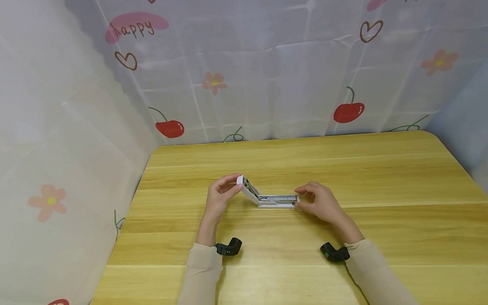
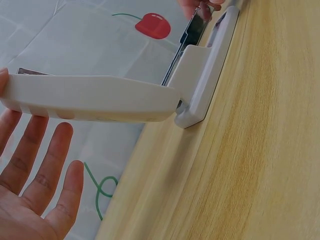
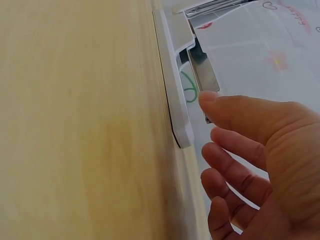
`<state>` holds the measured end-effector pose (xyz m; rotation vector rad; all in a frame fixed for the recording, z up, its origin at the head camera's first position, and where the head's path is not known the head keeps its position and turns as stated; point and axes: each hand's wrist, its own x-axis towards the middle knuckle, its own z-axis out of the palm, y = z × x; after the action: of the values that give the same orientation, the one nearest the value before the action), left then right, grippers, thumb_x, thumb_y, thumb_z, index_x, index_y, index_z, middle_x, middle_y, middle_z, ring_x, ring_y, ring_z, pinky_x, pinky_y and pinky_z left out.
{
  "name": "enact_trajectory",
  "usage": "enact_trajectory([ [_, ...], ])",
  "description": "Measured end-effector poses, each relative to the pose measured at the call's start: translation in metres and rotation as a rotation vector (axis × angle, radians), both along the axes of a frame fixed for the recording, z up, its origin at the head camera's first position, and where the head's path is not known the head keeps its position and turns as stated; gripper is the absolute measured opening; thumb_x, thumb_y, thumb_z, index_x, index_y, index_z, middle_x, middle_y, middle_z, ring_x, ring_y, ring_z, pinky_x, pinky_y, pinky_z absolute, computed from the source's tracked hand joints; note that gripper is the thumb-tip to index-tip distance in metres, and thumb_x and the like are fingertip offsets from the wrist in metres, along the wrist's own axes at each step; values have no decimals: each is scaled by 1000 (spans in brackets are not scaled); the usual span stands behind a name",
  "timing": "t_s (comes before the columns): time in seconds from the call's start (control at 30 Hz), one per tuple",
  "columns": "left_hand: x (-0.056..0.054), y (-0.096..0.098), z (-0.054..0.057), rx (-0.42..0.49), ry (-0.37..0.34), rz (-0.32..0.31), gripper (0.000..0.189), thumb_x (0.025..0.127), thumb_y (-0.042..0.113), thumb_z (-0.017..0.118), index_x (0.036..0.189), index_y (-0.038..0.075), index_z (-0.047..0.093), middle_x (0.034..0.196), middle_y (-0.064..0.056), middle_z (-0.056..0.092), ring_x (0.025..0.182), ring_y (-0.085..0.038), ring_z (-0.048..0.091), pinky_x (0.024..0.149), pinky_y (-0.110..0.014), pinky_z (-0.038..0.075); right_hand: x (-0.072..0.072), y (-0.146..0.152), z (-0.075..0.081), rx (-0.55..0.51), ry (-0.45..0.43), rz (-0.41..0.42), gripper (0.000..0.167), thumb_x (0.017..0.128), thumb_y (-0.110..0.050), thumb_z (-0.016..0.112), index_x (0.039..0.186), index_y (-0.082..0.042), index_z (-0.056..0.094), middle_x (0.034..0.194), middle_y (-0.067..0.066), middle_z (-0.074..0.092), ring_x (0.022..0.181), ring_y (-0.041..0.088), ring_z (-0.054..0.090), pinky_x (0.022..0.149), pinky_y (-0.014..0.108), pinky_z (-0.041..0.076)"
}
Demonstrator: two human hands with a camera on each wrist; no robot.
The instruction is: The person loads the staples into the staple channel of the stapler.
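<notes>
A white stapler (image 1: 275, 206) lies opened wide on the wooden table, its base flat and its top cover (image 2: 95, 97) tilted up to the left. My left hand (image 1: 218, 198) pinches the raised end of that cover between thumb and fingers; in the left wrist view the other fingers spread out below it. At the far end of the base, my right hand (image 1: 321, 203) pinches the tip of the metal staple rail (image 3: 206, 75) with thumb and index finger. The rail stands a little above the white base (image 3: 172, 95). Whether staples are inside cannot be made out.
The wooden table (image 1: 277, 281) extends around both arms. Behind it hangs a pale curtain (image 1: 265, 90) printed with cherries, flowers and hearts, with similar sheets at the sides. A black camera mount (image 1: 230, 247) sits on the left wrist, another mount (image 1: 335, 252) on the right.
</notes>
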<state>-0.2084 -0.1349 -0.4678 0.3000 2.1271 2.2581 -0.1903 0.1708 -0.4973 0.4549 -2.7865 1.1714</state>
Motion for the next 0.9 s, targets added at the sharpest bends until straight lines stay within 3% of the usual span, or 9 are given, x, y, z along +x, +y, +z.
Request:
enact_trajectory([
  [0.27, 0, -1, -1, 12, -5, -7, 36, 90, 2, 67, 124, -7, 61, 121, -12, 63, 99, -11, 62, 87, -21, 53, 0, 3, -5, 12, -65, 0, 39, 76, -15, 84, 111, -4, 71, 102, 8, 68, 89, 21, 56, 80, 35, 47],
  [0.7, 0, -1, -1, 13, -6, -9, 36, 90, 1, 67, 124, -7, 61, 122, -15, 62, 100, -12, 62, 87, -21, 53, 0, 5, -7, 34, -40, 37, 35, 77, -13, 83, 109, -5, 72, 100, 7, 68, 87, 18, 56, 78, 34, 47],
  [0.9, 0, 1, 0, 4, -6, -7, 36, 89, 2, 68, 123, -6, 62, 121, -14, 63, 103, -19, 61, 86, -21, 53, 0, 4, -7, 37, -35, 44, 32, 79, -12, 81, 108, -5, 72, 100, 7, 68, 88, 20, 56, 79, 36, 46],
])
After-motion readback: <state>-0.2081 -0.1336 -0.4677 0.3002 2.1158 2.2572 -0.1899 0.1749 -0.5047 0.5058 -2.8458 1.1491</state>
